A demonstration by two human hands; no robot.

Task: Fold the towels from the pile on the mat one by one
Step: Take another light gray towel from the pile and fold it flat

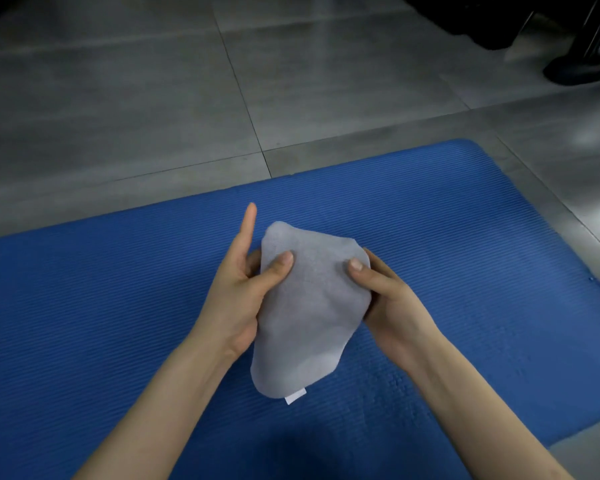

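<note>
The left grip (pixel 236 296) pinches the grey towel (pixel 309 306) along its left edge, thumb pressed on top and the other fingers tucked behind. Only the index finger (pixel 248 223) stands free, pointing straight away from the person. The right grip (pixel 392 306) grasps the opposite edge in the same way, thumb on top and fingers hidden beneath the cloth.

The towel lies directly between the two grips, lifted off the mat and bunched into a rounded, uneven shape. Its long axis runs from the far end beyond the thumbs to the near end by the wrists, where a small white tag (pixel 296 397) hangs out. Neither hand is nearer, as each holds one long side. The next fold will likely depend on bringing those two sides, or the far and near ends, together squarely.

Below the grips lies the blue mat (pixel 465 220) on a grey tiled floor (pixel 153 98). No pile of towels and no container is in view. Well beyond the right grip stands a dark base (pixel 575 67).
</note>
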